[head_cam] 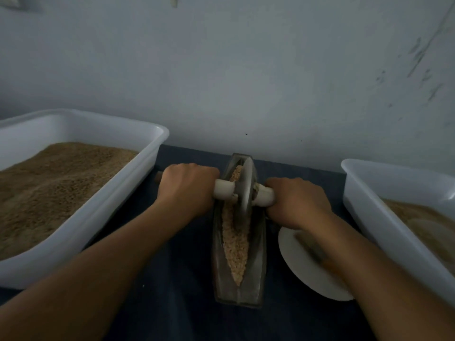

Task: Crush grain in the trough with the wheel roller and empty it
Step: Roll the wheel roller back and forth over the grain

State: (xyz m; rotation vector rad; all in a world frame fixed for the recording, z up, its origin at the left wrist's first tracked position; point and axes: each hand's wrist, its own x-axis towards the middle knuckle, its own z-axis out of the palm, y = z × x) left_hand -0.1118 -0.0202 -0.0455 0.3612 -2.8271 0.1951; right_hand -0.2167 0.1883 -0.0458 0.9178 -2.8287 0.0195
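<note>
Plainly, both hands are wrapped around the axle handle of the wheel roller (246, 185), one on each side of the disc. The left hand (186, 187) curls its fingers over the pale handle sleeve left of the wheel; the right hand (295, 203) grips the matching sleeve on the right. That even two-sided hold likely keeps the thin metal disc upright in the groove and lets the weight bear straight down.

Between the hands, the wheel stands toward the far end of the narrow metal trough (240, 284), which runs lengthwise away from the person on the dark tabletop (172, 279). The grain (235, 244) lies in a pale strip along the groove, mostly on the near side of the wheel, with a little showing beyond it. It looks coarse, so the crushing seems underway and the emptying not yet begun.

Further out, a white plate (295, 262) sits just right of the trough, partly under the right forearm. A large white tub (138, 168) holding brown grain stands at the left, and a second tub (369, 205) at the right, probably supply and destination, though which is which I cannot tell.
</note>
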